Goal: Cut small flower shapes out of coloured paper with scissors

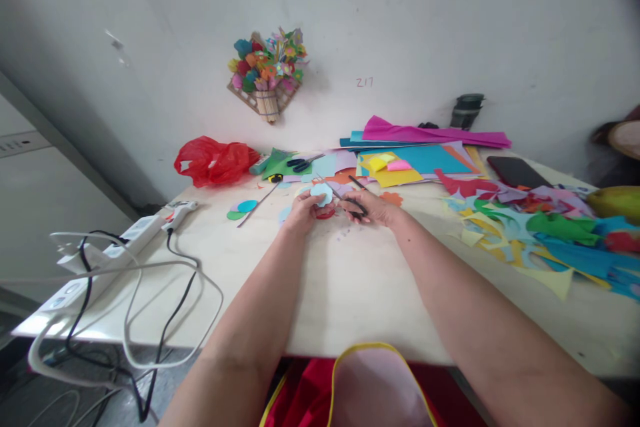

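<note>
Over the middle of the table, my left hand pinches a pale blue paper flower with a scalloped edge. My right hand is closed round the black handles of a pair of scissors, whose blades point left and up beside the flower. Under and around the hands lie paper pieces, with a red one below the flower. An orange paper flower rests just right of my right hand. Green and blue paper discs lie to the left.
A power strip with tangled cables takes up the left edge. At the back are a red plastic bag, dark-handled scissors and coloured sheets. Paper scraps and a dark phone lie on the right.
</note>
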